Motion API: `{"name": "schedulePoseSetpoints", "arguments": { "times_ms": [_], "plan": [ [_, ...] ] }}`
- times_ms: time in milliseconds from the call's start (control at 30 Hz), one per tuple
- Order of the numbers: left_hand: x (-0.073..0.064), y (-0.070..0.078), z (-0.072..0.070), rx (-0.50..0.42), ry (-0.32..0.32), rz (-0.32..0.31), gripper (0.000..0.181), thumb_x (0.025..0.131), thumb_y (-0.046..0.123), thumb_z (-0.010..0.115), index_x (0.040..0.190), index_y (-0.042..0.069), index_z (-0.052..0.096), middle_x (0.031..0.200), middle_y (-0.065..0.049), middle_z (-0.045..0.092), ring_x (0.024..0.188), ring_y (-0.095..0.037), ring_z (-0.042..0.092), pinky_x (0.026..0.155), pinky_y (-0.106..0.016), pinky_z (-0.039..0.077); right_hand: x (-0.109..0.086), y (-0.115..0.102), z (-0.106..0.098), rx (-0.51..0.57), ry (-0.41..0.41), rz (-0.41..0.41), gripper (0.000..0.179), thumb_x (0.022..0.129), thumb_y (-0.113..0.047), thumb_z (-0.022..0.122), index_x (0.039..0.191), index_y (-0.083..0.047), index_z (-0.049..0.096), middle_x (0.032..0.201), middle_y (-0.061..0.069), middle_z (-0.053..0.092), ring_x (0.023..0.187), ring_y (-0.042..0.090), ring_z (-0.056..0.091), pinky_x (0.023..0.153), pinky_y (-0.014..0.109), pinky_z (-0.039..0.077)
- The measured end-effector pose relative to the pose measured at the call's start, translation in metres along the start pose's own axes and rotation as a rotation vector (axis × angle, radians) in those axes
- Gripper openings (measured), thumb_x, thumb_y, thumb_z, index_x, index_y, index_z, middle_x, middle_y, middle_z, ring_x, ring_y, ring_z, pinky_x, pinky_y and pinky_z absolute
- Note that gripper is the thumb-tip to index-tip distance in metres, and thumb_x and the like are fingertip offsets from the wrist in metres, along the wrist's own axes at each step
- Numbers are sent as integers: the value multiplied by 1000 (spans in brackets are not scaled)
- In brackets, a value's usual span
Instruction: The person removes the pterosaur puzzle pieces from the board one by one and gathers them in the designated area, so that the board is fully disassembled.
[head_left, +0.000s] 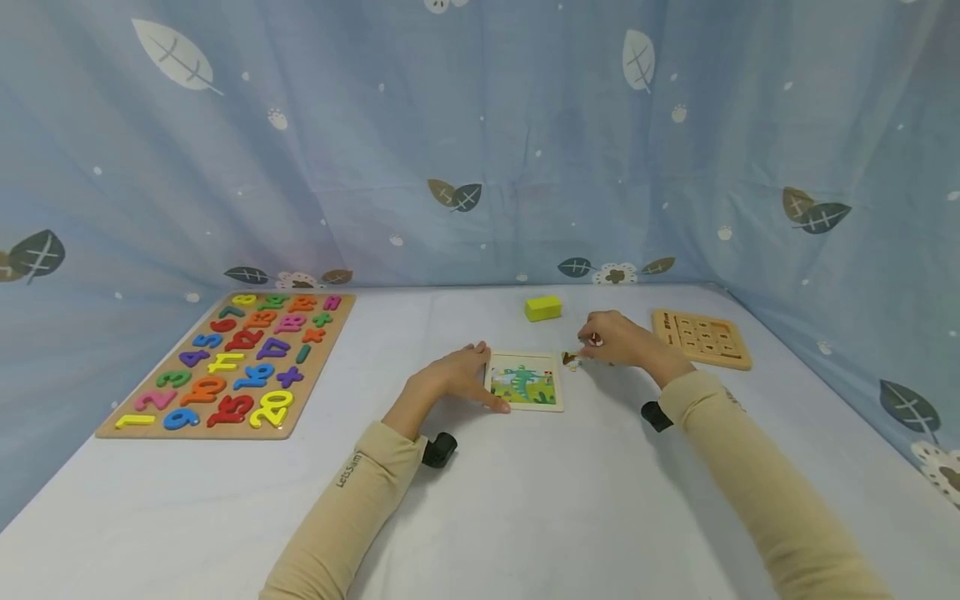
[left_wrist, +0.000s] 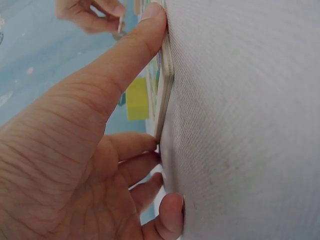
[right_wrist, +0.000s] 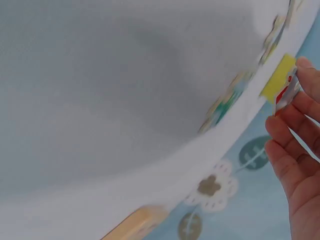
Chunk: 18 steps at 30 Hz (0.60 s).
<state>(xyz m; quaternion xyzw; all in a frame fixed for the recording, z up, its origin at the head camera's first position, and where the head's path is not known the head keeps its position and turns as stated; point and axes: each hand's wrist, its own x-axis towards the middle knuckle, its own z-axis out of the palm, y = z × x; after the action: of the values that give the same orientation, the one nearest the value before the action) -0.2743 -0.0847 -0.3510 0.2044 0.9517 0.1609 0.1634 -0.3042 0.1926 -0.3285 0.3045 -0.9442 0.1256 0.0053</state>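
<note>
A small framed jigsaw puzzle (head_left: 524,403) with a green dinosaur picture lies in the middle of the table. My left hand (head_left: 456,375) spans its left side, thumb at the near corner and fingers at the far one, holding the frame (left_wrist: 165,95). Just right of the puzzle, my right hand (head_left: 621,338) pinches a small puzzle piece (right_wrist: 286,94) with red on it between thumb and fingertips, raised above the table. Loose puzzle pieces (head_left: 571,360) lie below that hand; the right wrist view shows more pieces (right_wrist: 227,104), blurred.
A yellow block (head_left: 543,308) sits behind the puzzle. To the right is a wooden number board (head_left: 702,338). A large board of coloured numbers (head_left: 306,390) occupies the left of the table. A blue leaf-patterned curtain (head_left: 480,142) hangs along the back and sides.
</note>
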Motion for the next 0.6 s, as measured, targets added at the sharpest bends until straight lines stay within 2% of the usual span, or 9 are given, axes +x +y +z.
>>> {"name": "schedulePoseSetpoints", "arguments": {
  "times_ms": [233,600],
  "plan": [
    [2,-5,4,-53,20,-3,111,73,49,80,154,4,19,161,-13,17,149,-29,16,120,-46,21,-18,19,-7,-16,9,-8,23,84,-4,70,102,10,70,85,15,63,71,17,54,63,32,47],
    [2,-4,1,-28,-4,3,109,73,51,79,152,3,23,161,-11,18,150,-30,13,120,-46,18,-33,39,-8,-14,-39,61,25,83,-3,70,103,11,70,87,15,67,71,16,52,64,30,45]
  ]
}}
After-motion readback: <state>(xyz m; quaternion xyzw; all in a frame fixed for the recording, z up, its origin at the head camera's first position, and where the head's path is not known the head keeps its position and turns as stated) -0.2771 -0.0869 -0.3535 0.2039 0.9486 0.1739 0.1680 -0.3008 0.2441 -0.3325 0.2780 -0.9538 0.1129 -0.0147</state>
